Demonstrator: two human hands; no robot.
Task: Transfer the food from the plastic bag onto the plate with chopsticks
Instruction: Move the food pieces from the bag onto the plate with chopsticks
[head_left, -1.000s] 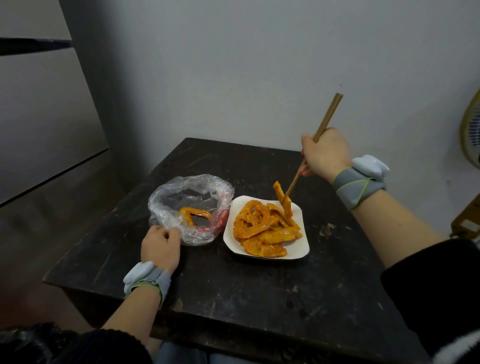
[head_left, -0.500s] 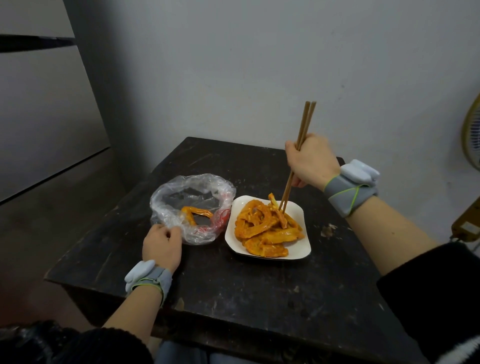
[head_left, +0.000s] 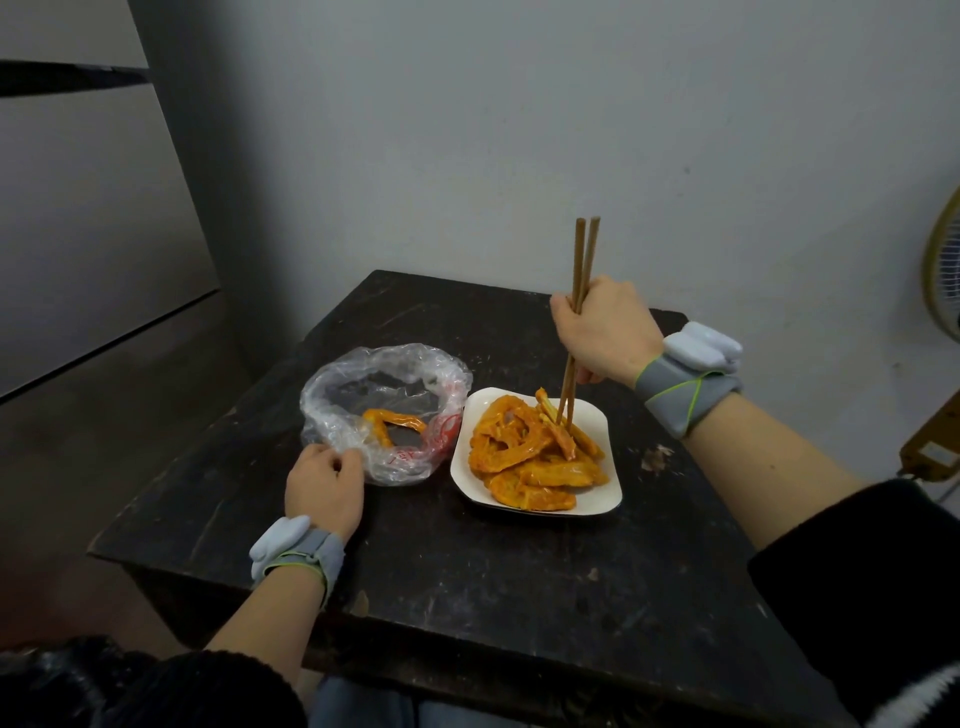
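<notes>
**Another piece down, one left in the bag**

The dark worktop (head_left: 467, 597) carries the white plate (head_left: 595, 418) and, touching its left edge, the clear plastic bag (head_left: 374, 379), which lies open with its mouth rolled down.

My left hand (head_left: 324, 486) pinches the near rim of the bag with curled fingers and pins it in place. My right hand (head_left: 605, 330) is closed round the chopsticks (head_left: 582, 270), which stand almost upright with their tips down in the far side of the pile.

A second ago those sticks leaned over and held a strip lifted above the plate's far edge. Now that strip lies on the heap of orange food (head_left: 519, 447), and the tips look slightly parted, so I judge it let go.

Nearly all the food is on the plate. One curled orange piece (head_left: 392, 422) lies in the bottom of the bag. I expect to swing the sticks left into the bag next; the slick sauce could make that piece slip.
</notes>
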